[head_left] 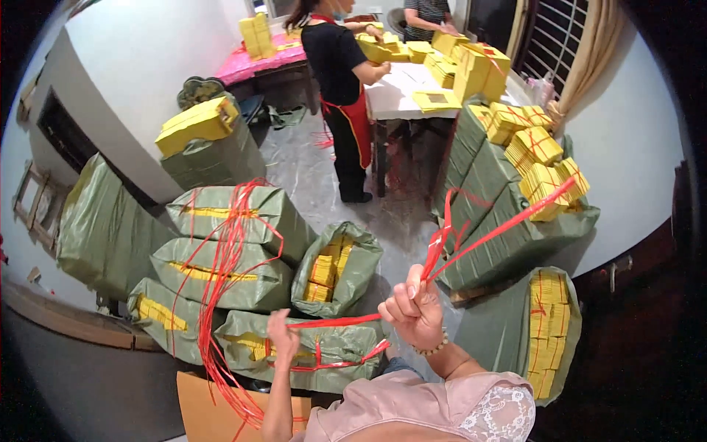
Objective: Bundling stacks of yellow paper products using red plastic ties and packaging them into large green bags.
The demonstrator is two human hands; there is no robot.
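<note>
A red plastic strap (335, 322) is stretched between my hands, low in front of me. My right hand (414, 306) is closed in a fist round it, and loose ends rise above the fist to the upper right. My left hand (283, 335) pinches the other end; its fingertips are partly blurred. Just below the strap lies a green woven sack (339, 346) of yellow paper bundles, with a knotted red tie (361, 359) across it. A long hank of red straps (228, 272) drapes over the stacked sacks beside my left hand.
More filled sacks stand left (110, 228) and right (493, 328). Tied yellow bundles (545, 180) sit on the right sacks. Behind, a person in a red apron (342, 96) handles yellow stacks at a white table (398, 88); another person (427, 18) is beyond it.
</note>
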